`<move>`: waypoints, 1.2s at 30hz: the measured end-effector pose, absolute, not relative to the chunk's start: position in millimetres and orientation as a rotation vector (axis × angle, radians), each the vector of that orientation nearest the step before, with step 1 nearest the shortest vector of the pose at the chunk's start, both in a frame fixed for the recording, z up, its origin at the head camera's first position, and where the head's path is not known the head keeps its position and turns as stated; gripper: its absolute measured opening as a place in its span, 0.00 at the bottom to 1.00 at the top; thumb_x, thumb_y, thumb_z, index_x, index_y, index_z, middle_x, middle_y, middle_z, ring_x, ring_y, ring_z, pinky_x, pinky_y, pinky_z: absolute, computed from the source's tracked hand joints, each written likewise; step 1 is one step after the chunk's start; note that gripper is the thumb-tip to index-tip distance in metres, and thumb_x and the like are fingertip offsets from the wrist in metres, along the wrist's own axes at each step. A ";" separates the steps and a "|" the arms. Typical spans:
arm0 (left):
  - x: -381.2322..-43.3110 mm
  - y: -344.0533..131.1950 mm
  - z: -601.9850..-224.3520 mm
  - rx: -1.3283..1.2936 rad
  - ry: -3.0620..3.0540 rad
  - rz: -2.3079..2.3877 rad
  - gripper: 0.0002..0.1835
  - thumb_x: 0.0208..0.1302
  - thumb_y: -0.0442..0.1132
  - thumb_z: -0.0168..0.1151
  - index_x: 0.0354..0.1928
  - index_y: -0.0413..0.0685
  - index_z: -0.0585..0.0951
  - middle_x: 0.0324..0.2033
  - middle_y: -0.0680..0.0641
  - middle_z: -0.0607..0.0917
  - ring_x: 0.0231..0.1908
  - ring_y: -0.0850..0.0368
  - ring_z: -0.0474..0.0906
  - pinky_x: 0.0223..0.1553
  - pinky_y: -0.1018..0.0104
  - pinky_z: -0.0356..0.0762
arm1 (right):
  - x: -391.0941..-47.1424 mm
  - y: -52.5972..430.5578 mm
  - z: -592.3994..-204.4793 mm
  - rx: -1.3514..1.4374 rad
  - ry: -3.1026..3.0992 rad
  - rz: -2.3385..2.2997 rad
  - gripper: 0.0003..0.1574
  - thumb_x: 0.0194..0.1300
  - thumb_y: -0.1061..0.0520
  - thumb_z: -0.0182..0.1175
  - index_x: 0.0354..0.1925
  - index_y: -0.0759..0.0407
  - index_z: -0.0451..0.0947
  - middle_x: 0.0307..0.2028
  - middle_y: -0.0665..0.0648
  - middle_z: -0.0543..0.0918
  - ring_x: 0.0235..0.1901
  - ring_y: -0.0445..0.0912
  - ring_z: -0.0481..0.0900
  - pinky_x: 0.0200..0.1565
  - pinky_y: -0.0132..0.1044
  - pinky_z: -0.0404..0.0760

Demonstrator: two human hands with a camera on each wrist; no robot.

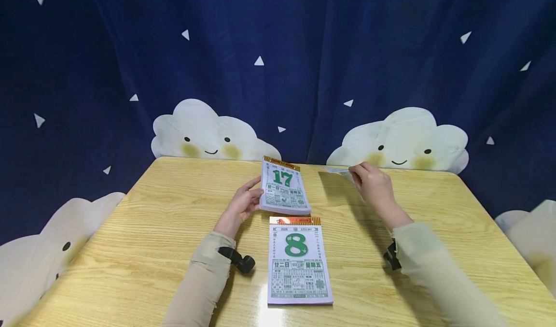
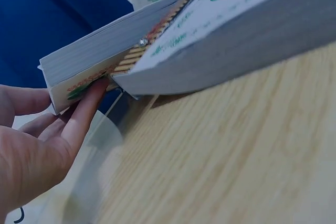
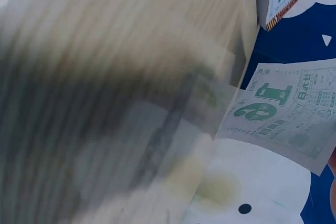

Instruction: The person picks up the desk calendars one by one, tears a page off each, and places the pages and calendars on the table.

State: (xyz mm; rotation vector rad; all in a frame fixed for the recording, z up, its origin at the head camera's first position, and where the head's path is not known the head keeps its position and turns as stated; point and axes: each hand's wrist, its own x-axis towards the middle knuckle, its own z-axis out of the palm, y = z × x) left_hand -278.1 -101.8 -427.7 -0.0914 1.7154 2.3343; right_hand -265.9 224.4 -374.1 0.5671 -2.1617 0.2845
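In the head view my left hand (image 1: 242, 202) grips the left edge of a thick tear-off calendar (image 1: 284, 184) whose top page shows a green 17. From the left wrist, this calendar (image 2: 110, 43) appears tilted up off the wood, with fingers (image 2: 86, 106) under its backing and the thumb at its edge. Off to the right, my right hand (image 1: 375, 188) pinches a loose thin calendar page (image 1: 340, 171) by its edge, above the table. Large green digits that look like 16 are on that page (image 3: 294, 114) in the right wrist view; only a sliver of the hand shows there.
A second tear-off calendar (image 1: 298, 264), showing a green 8, lies flat nearer to me. Both stand on a wooden table (image 1: 143, 249). Behind the table's far edge hangs a dark blue curtain (image 1: 286, 76) with clouds and white triangles.
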 end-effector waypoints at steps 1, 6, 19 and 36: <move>-278.3 -101.7 -428.2 -0.087 1.715 2.334 0.28 0.63 0.28 0.47 0.66 0.48 0.62 0.32 0.47 0.83 0.24 0.59 0.80 0.26 0.68 0.80 | -265.8 223.7 -375.8 0.569 -2.167 0.293 0.03 0.50 0.66 0.64 0.27 0.61 0.79 0.26 0.57 0.79 0.26 0.53 0.80 0.21 0.47 0.76; -279.4 -100.2 -429.2 -0.076 1.717 2.323 0.27 0.64 0.29 0.49 0.65 0.48 0.63 0.32 0.47 0.83 0.24 0.61 0.79 0.28 0.68 0.81 | -264.6 220.9 -384.2 0.580 -2.206 0.320 0.04 0.48 0.67 0.64 0.26 0.60 0.79 0.27 0.56 0.79 0.28 0.52 0.80 0.22 0.47 0.77; -283.5 -98.3 -428.4 -0.079 1.971 2.168 0.26 0.63 0.30 0.51 0.64 0.45 0.65 0.44 0.41 0.73 0.31 0.59 0.75 0.34 0.69 0.77 | -259.0 211.0 -401.8 0.606 -2.405 0.257 0.02 0.51 0.64 0.64 0.28 0.61 0.79 0.29 0.58 0.81 0.29 0.52 0.79 0.26 0.45 0.78; -284.6 -93.7 -423.0 -0.249 2.131 2.064 0.20 0.61 0.28 0.53 0.57 0.37 0.72 0.46 0.38 0.76 0.37 0.57 0.75 0.37 0.69 0.76 | -259.1 199.8 -410.5 0.598 -2.670 0.236 0.03 0.50 0.62 0.64 0.27 0.55 0.79 0.27 0.52 0.78 0.27 0.48 0.77 0.26 0.43 0.77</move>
